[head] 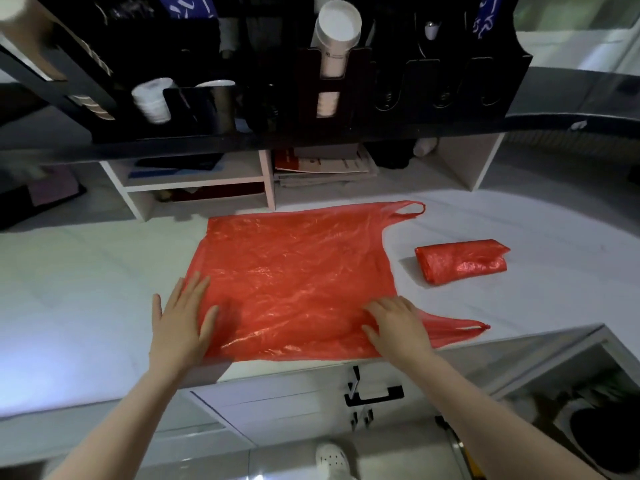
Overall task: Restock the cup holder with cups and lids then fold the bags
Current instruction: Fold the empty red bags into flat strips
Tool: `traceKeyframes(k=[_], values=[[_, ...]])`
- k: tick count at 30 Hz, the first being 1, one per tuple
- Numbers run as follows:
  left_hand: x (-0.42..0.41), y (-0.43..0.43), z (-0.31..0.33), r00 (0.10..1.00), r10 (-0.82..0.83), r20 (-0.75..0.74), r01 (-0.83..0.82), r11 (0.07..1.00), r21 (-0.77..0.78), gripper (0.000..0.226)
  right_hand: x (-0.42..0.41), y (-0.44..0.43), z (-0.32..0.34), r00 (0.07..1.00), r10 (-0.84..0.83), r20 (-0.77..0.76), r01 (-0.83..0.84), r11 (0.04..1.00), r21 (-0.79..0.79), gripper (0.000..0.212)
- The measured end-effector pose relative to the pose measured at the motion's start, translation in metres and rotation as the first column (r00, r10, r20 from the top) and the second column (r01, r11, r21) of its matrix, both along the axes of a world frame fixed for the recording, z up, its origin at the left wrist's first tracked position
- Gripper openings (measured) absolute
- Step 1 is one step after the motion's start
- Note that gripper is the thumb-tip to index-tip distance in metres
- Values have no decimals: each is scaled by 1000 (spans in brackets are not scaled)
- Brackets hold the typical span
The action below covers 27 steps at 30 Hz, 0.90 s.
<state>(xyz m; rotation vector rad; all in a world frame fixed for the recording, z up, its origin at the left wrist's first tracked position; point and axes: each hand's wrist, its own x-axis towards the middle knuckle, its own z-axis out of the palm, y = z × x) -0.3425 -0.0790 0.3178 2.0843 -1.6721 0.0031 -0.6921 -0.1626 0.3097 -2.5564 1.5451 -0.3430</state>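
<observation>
**Two hands flat on a red bag, one bag already folded**

Both hands are open, gripping nothing. The left hand (180, 317) lies flat with straight fingers across the left edge of the bag (294, 271), partly on the table (86, 271). The right hand (398, 325) rests on the bag's near right corner, fingers slightly bent and fingertips on the film, just beside the near handle (467, 329).

The bag is spread out at the table's front edge, with the far handle (410, 207) pointing right. It looks thin, light and slippery. It will likely slide on the smooth top and trap air, so it should be pressed flat and taken by an edge or corner, with the other palm pinning it during the fold.

To the right, apart from it, lies a folded bag (462, 261), so the folding seems about half done.

Farther back, papers (325, 168) are stacked under a low shelf; their print is too small to read.

Farthest is the black cup holder (367, 95), with white cups (337, 29) in one slot and a white stack (152, 100) to the left, cups or lids, I cannot tell which. Blue items with white marks stand behind it, but the marks are not legible.
</observation>
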Motion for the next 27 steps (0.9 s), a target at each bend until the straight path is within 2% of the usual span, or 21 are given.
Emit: traceKeyframes(k=[3, 6, 8, 11, 12, 14, 16, 18, 21, 22, 25, 27], values=[[-13, 10, 4, 953, -208, 218, 196, 977, 79, 78, 2, -5, -1, 998, -54, 16, 55, 992, -110, 13], [-17, 14, -7, 892, -380, 244, 307, 906, 289, 92, 1, -10, 1, 991, -122, 50, 129, 976, -175, 10], [-16, 15, -20, 897, -401, 186, 302, 863, 404, 98, -3, -11, 4, 988, -136, 79, 151, 959, -240, 18], [-18, 13, -29, 947, -320, 12, 286, 861, 420, 102, -10, -4, 12, 983, -110, 148, 156, 927, -342, 37], [-20, 11, -27, 958, -282, -59, 281, 871, 403, 99, -11, 0, 14, 986, -60, 158, 118, 913, -389, 37], [-22, 5, -25, 957, -246, -151, 286, 877, 386, 75, -8, 10, 16, 976, 131, 176, -49, 912, -408, 34], [-24, -1, -24, 944, -264, -197, 323, 859, 397, 56, 2, 19, 18, 926, 338, 167, -274, 907, -319, 31], [-26, -5, -23, 933, -250, -260, 338, 859, 385, 48, 22, 24, 17, 892, 423, 160, -403, 904, -143, 29], [-30, -7, -24, 934, -196, -300, 296, 894, 337, 43, 58, 24, 8, 917, 391, 81, -399, 887, 233, 48], [-31, -7, -25, 938, -189, -291, 284, 899, 333, 42, 69, 22, 6, 915, 401, 38, -394, 872, 290, 52], [-33, -5, -28, 949, -191, -249, 263, 917, 299, 41, 88, 16, -2, 907, 417, -62, -384, 877, 290, 54], [-34, -6, -27, 948, -180, -262, 251, 929, 272, 41, 81, 9, -5, 935, 327, -138, -276, 914, 299, 53]])
